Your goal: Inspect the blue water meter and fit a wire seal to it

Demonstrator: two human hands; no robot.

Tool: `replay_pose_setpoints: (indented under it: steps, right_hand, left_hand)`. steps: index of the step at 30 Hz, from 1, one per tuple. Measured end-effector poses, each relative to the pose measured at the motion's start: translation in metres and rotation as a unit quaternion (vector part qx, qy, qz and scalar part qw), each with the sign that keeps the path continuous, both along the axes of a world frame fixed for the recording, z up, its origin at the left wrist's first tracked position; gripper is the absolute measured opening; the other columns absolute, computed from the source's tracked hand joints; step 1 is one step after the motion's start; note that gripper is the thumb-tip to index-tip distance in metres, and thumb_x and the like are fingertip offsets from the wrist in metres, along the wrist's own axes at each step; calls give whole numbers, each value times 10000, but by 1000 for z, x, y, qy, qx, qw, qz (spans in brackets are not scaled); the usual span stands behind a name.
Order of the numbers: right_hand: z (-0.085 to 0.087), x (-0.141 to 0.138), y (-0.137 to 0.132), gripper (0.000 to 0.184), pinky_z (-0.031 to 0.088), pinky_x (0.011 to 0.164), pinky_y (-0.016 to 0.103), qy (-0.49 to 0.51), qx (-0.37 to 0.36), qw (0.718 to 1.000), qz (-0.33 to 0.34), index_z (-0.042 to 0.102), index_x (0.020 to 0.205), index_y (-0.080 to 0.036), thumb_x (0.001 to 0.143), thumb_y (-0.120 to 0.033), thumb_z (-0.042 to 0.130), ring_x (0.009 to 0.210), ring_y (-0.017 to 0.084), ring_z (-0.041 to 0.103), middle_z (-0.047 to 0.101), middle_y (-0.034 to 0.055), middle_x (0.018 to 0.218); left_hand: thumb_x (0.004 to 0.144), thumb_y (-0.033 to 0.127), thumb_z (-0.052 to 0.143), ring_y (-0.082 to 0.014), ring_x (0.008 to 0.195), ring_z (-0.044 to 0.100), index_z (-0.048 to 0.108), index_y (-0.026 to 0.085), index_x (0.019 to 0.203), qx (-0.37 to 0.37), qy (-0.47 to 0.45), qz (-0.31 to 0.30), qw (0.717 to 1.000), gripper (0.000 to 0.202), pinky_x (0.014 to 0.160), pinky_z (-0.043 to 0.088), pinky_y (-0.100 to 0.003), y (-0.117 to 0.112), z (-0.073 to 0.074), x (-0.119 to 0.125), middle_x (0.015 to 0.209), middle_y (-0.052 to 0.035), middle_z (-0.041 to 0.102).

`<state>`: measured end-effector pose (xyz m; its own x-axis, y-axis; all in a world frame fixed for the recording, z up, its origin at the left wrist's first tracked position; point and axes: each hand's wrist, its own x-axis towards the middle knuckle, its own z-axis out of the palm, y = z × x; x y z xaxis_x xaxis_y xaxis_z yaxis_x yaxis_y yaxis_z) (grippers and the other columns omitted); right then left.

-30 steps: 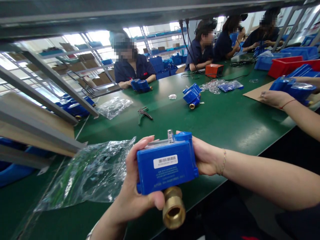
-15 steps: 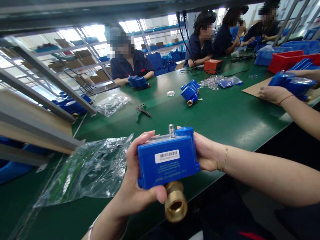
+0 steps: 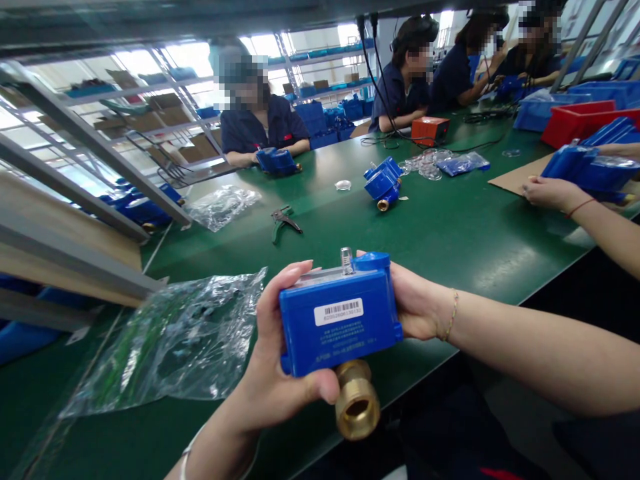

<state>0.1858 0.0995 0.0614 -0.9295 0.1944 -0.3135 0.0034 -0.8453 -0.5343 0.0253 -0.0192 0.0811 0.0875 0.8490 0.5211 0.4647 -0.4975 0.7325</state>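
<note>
Both hands hold up a blue water meter (image 3: 340, 340) above the near edge of the green table. Its flat side faces me, with a white barcode label and small printed text. A brass threaded pipe end sticks out below, and a small clear cylinder stands on top. My left hand (image 3: 280, 360) wraps the left end, thumb near the brass fitting. Around the right end is my right hand (image 3: 415, 303), its fingers mostly hidden behind the meter. To the left lies a clear plastic bag (image 3: 200, 340) with green strands inside.
Green-handled pliers (image 3: 285, 223) and another blue meter (image 3: 384, 183) lie on the green table (image 3: 325, 233). Beyond are an orange box (image 3: 430, 131) and a red bin (image 3: 565, 123). At right, a co-worker's hands (image 3: 560, 193) hold a meter over cardboard. Metal shelf posts slant at left.
The meter and both hands shift very slightly right in view, and the label's number is sharper. The grip stays the same.
</note>
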Motion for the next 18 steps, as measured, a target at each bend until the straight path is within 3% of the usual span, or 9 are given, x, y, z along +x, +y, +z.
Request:
replay_pose_setpoints:
  steps: [6,18]
  right_hand:
    - [-4,-5,5,643,493,695,399,-14,5,1000,-2,586,1000,-129,891,-648,223,631,192,592,632,77,742]
    - [-3,-13,11,614,509,706,372,-10,-9,1000,-9,590,1055,-131,907,-628,260,671,182,618,654,68,776]
  left_hand:
    - [616,591,731,-346,1261,325,209,286,1391,5,-4,6,1000,982,1070,276,-586,4,-6,-6,1394,-125,274]
    - [608,554,758,-356,1293,275,219,266,1381,14,-9,-4,1000,985,1087,268,-560,10,-14,-15,1396,-141,253]
